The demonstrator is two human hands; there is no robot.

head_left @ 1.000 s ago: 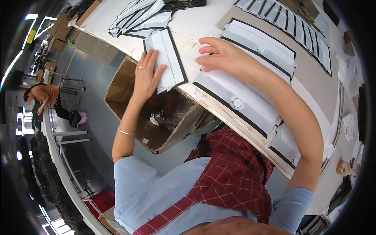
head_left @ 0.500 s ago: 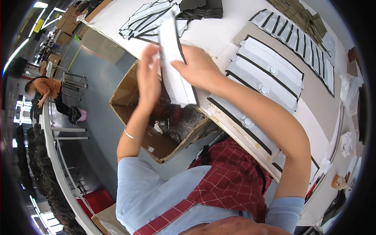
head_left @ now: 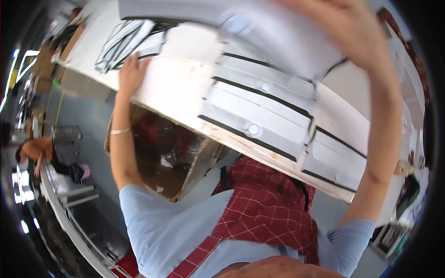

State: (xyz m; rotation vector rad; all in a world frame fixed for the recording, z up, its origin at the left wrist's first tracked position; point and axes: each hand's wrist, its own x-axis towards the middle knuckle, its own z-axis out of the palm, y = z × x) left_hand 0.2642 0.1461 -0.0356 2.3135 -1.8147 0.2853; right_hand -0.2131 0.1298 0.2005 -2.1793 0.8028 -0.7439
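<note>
My left hand (head_left: 132, 76) rests on the white tabletop (head_left: 181, 78), its fingers stretched out, close to a loose pile of white and black strips (head_left: 127, 44). Raised and smeared by motion, my right hand (head_left: 345, 28) grips a grey-white panel (head_left: 287, 39) with a dark edge and a round mark; its fingertips are partly cut off by the upper edge. Below it, flat panels lie overlapped, among them one with black edging and a round mark (head_left: 265, 86) and a nearer one (head_left: 273, 139). Another panel (head_left: 336, 160) lies to their right.
A cardboard box (head_left: 192, 169) with dark, crumpled contents stands open below the table's front edge, beside my left forearm. A person in an orange top (head_left: 39, 149) bends over a long bench at the far left. A metal-framed trolley (head_left: 67, 134) stands on the floor there.
The white strip that both hands held is no longer between them. My left hand has moved left onto the table; my right has swung up and right, and a panel is lifted. The view has shifted.
</note>
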